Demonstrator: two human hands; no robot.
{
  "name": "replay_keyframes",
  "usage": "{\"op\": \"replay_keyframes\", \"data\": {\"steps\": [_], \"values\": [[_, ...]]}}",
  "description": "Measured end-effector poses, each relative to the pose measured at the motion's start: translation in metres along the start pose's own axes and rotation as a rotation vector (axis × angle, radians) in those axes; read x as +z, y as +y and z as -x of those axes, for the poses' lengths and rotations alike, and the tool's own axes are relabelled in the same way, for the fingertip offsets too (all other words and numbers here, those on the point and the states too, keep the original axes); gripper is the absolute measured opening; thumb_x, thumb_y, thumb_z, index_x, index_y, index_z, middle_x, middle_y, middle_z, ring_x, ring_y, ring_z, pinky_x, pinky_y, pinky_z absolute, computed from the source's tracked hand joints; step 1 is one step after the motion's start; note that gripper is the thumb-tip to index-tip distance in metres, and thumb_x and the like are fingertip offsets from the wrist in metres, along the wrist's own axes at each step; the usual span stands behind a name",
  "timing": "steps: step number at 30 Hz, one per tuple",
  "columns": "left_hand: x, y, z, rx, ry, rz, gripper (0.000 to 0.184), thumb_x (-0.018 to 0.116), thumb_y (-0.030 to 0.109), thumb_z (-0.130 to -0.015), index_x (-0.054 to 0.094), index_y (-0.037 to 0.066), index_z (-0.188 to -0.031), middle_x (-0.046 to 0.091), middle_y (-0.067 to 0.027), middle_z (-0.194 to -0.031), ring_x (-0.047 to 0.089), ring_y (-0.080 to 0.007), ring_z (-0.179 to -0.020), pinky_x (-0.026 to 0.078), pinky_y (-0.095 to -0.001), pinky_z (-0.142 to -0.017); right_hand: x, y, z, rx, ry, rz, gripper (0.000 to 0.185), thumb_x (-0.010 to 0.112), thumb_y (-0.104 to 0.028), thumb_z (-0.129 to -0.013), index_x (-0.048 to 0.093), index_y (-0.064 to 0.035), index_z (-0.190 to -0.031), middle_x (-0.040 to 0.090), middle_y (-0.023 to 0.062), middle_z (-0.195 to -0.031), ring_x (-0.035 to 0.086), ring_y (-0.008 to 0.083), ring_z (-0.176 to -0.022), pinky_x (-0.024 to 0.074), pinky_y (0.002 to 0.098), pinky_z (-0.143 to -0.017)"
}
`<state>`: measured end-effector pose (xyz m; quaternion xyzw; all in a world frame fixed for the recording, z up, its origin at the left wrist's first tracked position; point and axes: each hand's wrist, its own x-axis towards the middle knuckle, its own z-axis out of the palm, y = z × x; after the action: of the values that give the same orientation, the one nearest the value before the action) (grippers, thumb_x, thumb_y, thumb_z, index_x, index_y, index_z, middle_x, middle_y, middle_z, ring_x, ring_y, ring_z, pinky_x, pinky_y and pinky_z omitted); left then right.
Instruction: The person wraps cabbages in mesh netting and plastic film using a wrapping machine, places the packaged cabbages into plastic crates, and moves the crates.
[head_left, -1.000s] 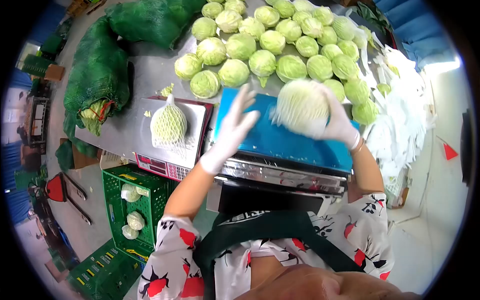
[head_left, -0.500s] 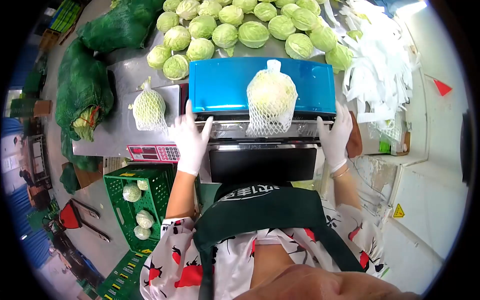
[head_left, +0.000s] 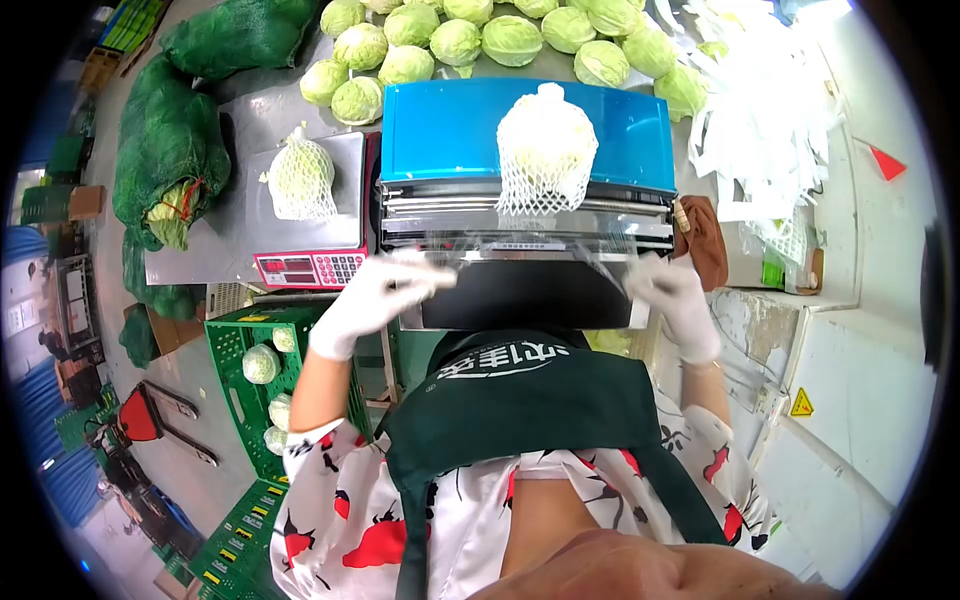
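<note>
My left hand (head_left: 378,298), in a white glove, pinches one corner of a sheet of clear plastic film (head_left: 590,250) at the front of the blue wrapping machine (head_left: 435,135). My right hand (head_left: 682,302), also gloved, pinches the film's other corner. The sheet stretches between both hands above the machine's black front plate (head_left: 525,290). On the blue top sits a cabbage in a white foam net (head_left: 547,145). Another netted cabbage (head_left: 302,180) rests on the weighing scale (head_left: 345,200) to the left.
Loose cabbages (head_left: 455,42) cover the back of the table. Green mesh sacks (head_left: 165,150) lie at the left, above a green crate (head_left: 235,400) holding wrapped cabbages (head_left: 261,364). White foam nets (head_left: 765,120) pile up at the right, near a brown cloth (head_left: 704,240).
Both hands have come back from the machine's front corners toward my body, drawing clear film out between them. The open fingers have closed into pinches. The netted cabbage stays on top.
</note>
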<state>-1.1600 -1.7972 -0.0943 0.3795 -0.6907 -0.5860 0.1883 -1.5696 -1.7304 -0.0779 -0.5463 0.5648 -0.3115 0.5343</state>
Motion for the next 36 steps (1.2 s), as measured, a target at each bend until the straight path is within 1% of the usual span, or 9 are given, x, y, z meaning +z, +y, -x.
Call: {"op": "replay_keyframes", "data": {"steps": [2, 4, 7, 11, 13, 17, 20, 25, 36], "values": [[-0.017, 0.033, 0.013, 0.088, -0.113, 0.113, 0.026, 0.072, 0.009, -0.086, 0.074, 0.002, -0.111, 0.072, -0.0094, -0.097, 0.062, -0.0183, -0.091, 0.049, -0.0344, -0.084, -0.025, -0.024, 0.016, -0.099, -0.142, -0.074, 0.02, 0.069, -0.001, -0.083, 0.063, 0.0035, -0.065, 0.062, 0.006, -0.068, 0.059, 0.0169, -0.074, 0.0492, 0.0351, -0.079], [-0.026, 0.059, 0.003, 0.122, -0.057, 0.323, 0.057, 0.08, 0.025, -0.08, 0.063, 0.0, -0.127, 0.065, -0.0168, -0.118, 0.058, -0.0245, -0.111, 0.045, -0.0373, -0.097, -0.062, -0.022, -0.011, -0.396, -0.257, -0.178, 0.008, 0.073, -0.002, -0.08, 0.069, 0.0029, -0.085, 0.067, 0.0106, -0.09, 0.063, 0.0245, -0.095, 0.0443, 0.0371, -0.099], [-0.037, 0.056, -0.078, 0.318, 0.284, -0.053, 0.133, 0.091, 0.048, -0.06, 0.015, 0.0, -0.158, 0.03, -0.0222, -0.158, 0.032, -0.0332, -0.146, 0.023, -0.0447, -0.12, -0.056, -0.041, -0.077, -0.425, 0.045, 0.039, 0.061, 0.08, -0.008, -0.073, 0.055, 0.0036, -0.127, 0.056, 0.0198, -0.131, 0.051, 0.0328, -0.128, 0.0342, 0.041, -0.115], [-0.032, -0.035, -0.186, 0.38, 0.162, -0.736, 0.138, 0.092, 0.049, -0.057, 0.01, 0.0, -0.158, 0.019, -0.0268, -0.161, 0.015, -0.0422, -0.151, 0.012, -0.0484, -0.123, -0.024, 0.012, -0.197, -0.612, -0.02, 0.906, 0.124, 0.094, -0.024, -0.058, 0.021, 0.0044, -0.154, 0.034, 0.0229, -0.155, 0.035, 0.0336, -0.145, 0.0285, 0.0418, -0.118], [-0.009, -0.048, -0.213, 0.178, 0.081, -0.563, 0.139, 0.093, 0.043, -0.057, 0.007, -0.001, -0.157, 0.025, -0.0287, -0.158, 0.023, -0.042, -0.148, 0.019, -0.0455, -0.122, -0.004, 0.028, -0.221, -0.383, -0.145, 0.322, 0.132, 0.097, -0.03, -0.054, 0.019, 0.0043, -0.154, 0.04, 0.0227, -0.151, 0.039, 0.0339, -0.142, 0.0304, 0.0399, -0.118], [0.0, -0.051, -0.221, 0.072, 0.107, -0.025, 0.123, 0.092, 0.03, -0.065, 0.015, -0.002, -0.156, 0.041, -0.0217, -0.151, 0.042, -0.0285, -0.14, 0.031, -0.0363, -0.117, 0.003, 0.043, -0.218, -0.294, -0.048, 0.188, 0.124, 0.097, -0.032, -0.058, 0.025, 0.0045, -0.152, 0.049, 0.0193, -0.144, 0.047, 0.0276, -0.135, 0.0378, 0.0357, -0.113], [0.016, -0.05, -0.192, 0.001, 0.124, 0.279, 0.105, 0.086, 0.036, -0.075, 0.027, -0.004, -0.152, 0.052, -0.0204, -0.142, 0.05, -0.026, -0.133, 0.038, -0.0328, -0.111, 0.022, 0.044, -0.179, -0.007, -0.107, -0.394, 0.083, 0.079, -0.022, -0.084, 0.034, 0.0037, -0.149, 0.054, 0.0108, -0.137, 0.052, 0.018, -0.123, 0.0424, 0.033, -0.106], [0.053, -0.006, -0.085, -0.319, -0.151, 0.411, 0.079, 0.072, 0.022, -0.091, 0.027, 0.008, -0.155, 0.056, -0.0117, -0.132, 0.062, -0.0124, -0.093, 0.056, -0.0257, -0.065, 0.038, 0.008, -0.06, 0.361, -0.282, -0.339, 0.069, 0.067, -0.028, -0.094, 0.037, 0.0009, -0.149, 0.056, 0.009, -0.136, 0.055, 0.0148, -0.119, 0.0485, 0.028, -0.095], [0.123, -0.089, 0.017, -0.787, -0.12, 0.893, 0.069, 0.067, 0.044, -0.094, 0.046, 0.0, -0.143, 0.069, -0.0119, -0.113, 0.069, -0.0221, -0.1, 0.052, -0.0366, -0.093, 0.099, 0.087, 0.008, 0.756, -0.494, -0.779, 0.062, 0.053, -0.041, -0.101, 0.045, 0.0046, -0.142, 0.061, 0.0094, -0.131, 0.06, 0.0208, -0.116, 0.0461, 0.0345, -0.101]]}}
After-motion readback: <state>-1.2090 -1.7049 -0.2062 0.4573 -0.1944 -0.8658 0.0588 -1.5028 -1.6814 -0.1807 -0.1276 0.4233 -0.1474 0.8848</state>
